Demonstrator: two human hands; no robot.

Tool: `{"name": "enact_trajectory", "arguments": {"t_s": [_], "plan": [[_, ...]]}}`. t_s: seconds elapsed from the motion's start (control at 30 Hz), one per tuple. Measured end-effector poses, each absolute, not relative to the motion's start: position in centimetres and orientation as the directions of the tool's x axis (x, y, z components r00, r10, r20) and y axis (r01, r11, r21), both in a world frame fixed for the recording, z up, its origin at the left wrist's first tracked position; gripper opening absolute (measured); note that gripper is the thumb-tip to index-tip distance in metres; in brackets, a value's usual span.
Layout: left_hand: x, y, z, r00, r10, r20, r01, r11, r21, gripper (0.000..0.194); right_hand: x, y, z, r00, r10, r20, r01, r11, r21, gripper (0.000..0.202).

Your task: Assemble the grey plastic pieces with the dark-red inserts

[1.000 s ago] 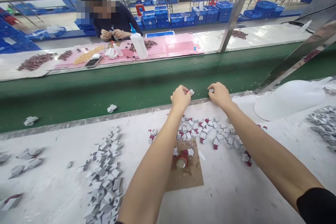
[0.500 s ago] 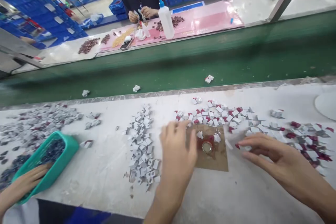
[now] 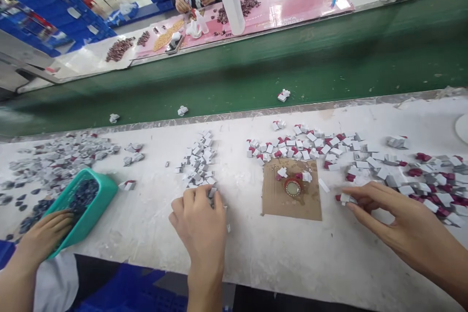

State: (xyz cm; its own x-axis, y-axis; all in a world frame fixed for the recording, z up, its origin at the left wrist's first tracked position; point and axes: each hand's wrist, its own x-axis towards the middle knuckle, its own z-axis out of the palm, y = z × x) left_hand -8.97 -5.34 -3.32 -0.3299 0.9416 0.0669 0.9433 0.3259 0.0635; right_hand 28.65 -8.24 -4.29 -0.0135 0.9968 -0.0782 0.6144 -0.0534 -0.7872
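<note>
My left hand (image 3: 201, 219) is over the near end of a column of small white pieces (image 3: 199, 158), its fingers curled down; what its fingertips touch is hidden. Between thumb and fingers of my right hand (image 3: 383, 212) is a small white and red piece (image 3: 346, 199), held right of a brown cardboard square (image 3: 272, 200). On the cardboard lie a round red-rimmed cap (image 3: 293, 187) and two small white and red pieces, one at its upper left and one (image 3: 306, 176) at its upper right. A row of white and red pieces (image 3: 300, 145) runs behind the cardboard.
At the left, another person's hand (image 3: 49, 234) reaches into a teal basket (image 3: 106, 190) of dark pieces. More white and red pieces (image 3: 438, 185) lie at the right. Beyond the green belt (image 3: 234, 78), a person works near a white bottle (image 3: 233, 7).
My left hand has moved left from the cardboard to the white column. My right hand still holds its piece. The view has shifted a little.
</note>
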Motion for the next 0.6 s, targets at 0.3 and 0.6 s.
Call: {"name": "enact_trajectory", "arguments": {"t_s": [0.3,0.6], "plan": [[-5.7,-4.8,-1.5,-0.241,0.942,-0.234,0.378,0.313,0.871,0.029,26.0,-7.3,-3.1,0.171,0.965,-0.201,0.254,-0.24,-0.937,0.03],[-3.3,-4.2,-2.4,-0.063,0.887,-0.458,-0.128,0.448,0.885,0.043,23.0,-6.2,-2.7,0.06,0.964,-0.259,-0.044,-0.256,-0.966,0.015]]}}
